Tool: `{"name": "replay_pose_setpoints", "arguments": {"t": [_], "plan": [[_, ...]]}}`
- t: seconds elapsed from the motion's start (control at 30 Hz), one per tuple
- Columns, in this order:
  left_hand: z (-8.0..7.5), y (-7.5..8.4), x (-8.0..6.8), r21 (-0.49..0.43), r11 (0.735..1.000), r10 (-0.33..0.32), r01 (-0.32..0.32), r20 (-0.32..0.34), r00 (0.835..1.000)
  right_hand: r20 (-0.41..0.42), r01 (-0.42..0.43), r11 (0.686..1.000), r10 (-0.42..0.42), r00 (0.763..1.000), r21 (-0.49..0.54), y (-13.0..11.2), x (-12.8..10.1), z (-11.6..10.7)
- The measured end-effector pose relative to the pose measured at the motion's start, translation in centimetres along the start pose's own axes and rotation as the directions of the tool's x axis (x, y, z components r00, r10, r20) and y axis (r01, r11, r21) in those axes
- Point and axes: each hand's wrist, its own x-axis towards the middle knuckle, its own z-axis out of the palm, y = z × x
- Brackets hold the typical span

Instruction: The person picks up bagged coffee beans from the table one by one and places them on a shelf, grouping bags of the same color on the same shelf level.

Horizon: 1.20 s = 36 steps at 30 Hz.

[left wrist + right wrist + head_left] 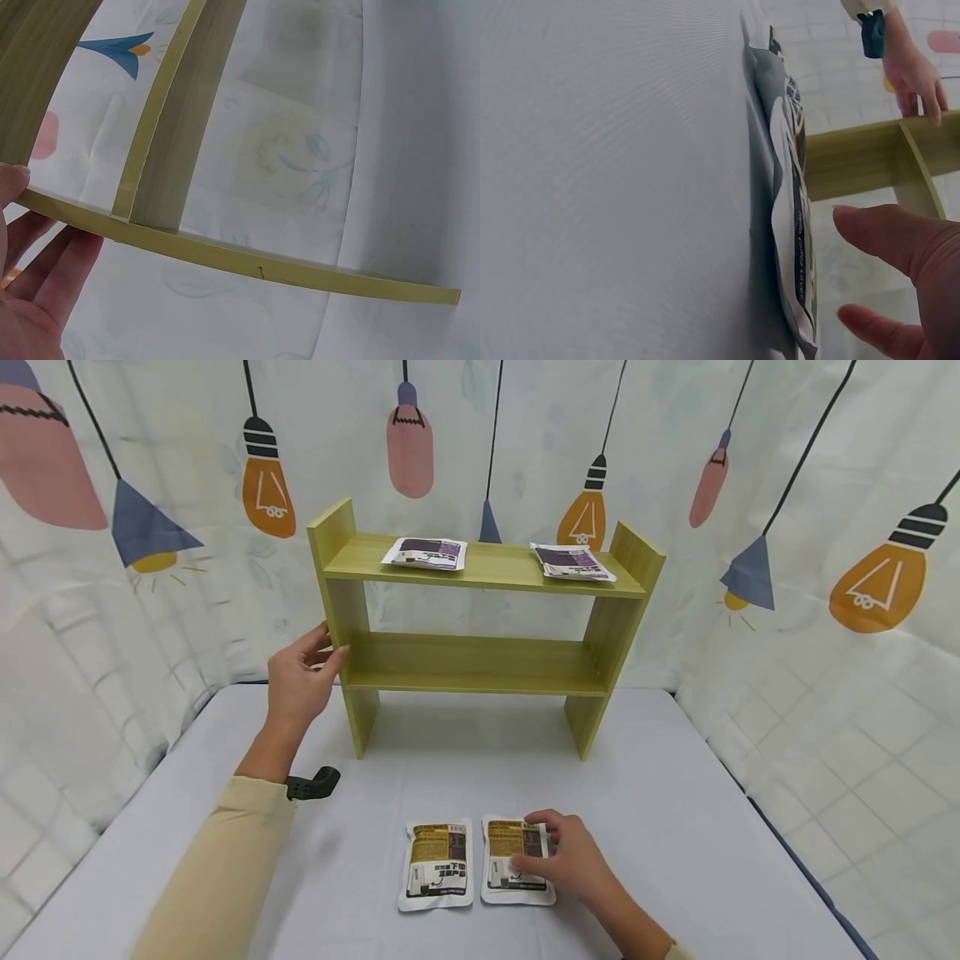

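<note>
A yellow-green wooden shelf [480,662] with two boards stands at the back of the table. My left hand [326,643] holds its left upright at the lower board, thumb on the front edge and fingers on the outer face. The left wrist view shows the thin panel edge [225,255] between thumb and fingers [52,262]. Two flat printed pouches lie side by side near the front edge. My right hand [528,842] rests on the right pouch [501,858], fingertips spread over it. The left pouch [437,864] lies untouched. In the right wrist view the pouch [799,247] lies just beside my thumb [900,240].
Two more pouches lie on the top board, one at the left [425,552] and one at the right [572,562]. The grey table [675,793] is ringed by a curtain printed with lamps. A black strap mount [311,785] sits at my left wrist.
</note>
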Motion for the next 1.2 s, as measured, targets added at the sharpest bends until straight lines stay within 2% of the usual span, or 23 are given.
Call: {"name": "replay_pose_setpoints", "arguments": {"t": [0.3, 0.47, 0.6, 1.03, 1.2], "plan": [[-0.07, -0.05, 0.0, 0.003, 1.0, -0.004, 0.004, -0.002, 1.0, 0.012, 0.069, 0.995, -0.068, 0.998, -0.077, -0.17, 0.27, 0.44], [-0.08, 0.03, -0.02, -0.002, 1.0, -0.007, 0.007, 0.0, 1.0, 0.027, 0.057, 0.994, -0.055, 0.998, -0.096, -0.13, 0.5, 0.67], [-0.03, 0.04, -0.01, -0.005, 1.0, -0.005, 0.005, -0.001, 1.0, 0.033, 0.056, 0.993, -0.053, 0.998, -0.101, -0.23, 0.54, 0.67], [-0.03, -0.04, -0.07, -0.014, 1.0, -0.004, 0.004, -0.008, 1.0, 0.015, 0.148, 0.984, -0.147, 0.989, -0.095, -0.2, 0.47, 0.69], [0.0, -0.02, -0.03, -0.015, 1.0, 0.001, -0.001, -0.007, 1.0, 0.011, 0.154, 0.985, -0.154, 0.988, -0.076, -0.1, 0.54, 0.85]]}}
